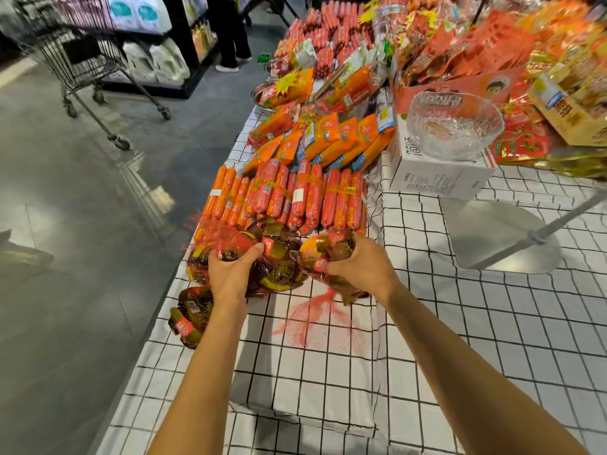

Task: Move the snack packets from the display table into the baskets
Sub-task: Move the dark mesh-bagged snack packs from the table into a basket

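Observation:
Red net bags of dark brown and yellow-green snack packets lie near the left edge of the display table (460, 323), which has a white cloth with a black grid. My left hand (231, 274) is closed on one net bag of snack packets (236, 247) in the pile. My right hand (363, 266) grips a second net bag of packets (323, 254), its red net tail trailing on the cloth. Another net bag (190, 315) lies at the table's left edge beside my left forearm. No basket is in view.
Behind the bags lie rows of red and orange sausage sticks (289, 195) and orange packs (331, 139). A glass bowl (455, 124) stands on a white box (433, 172). A metal stand base (499, 234) is at right. A shopping cart (88, 60) and a person's legs (231, 34) stand in the aisle.

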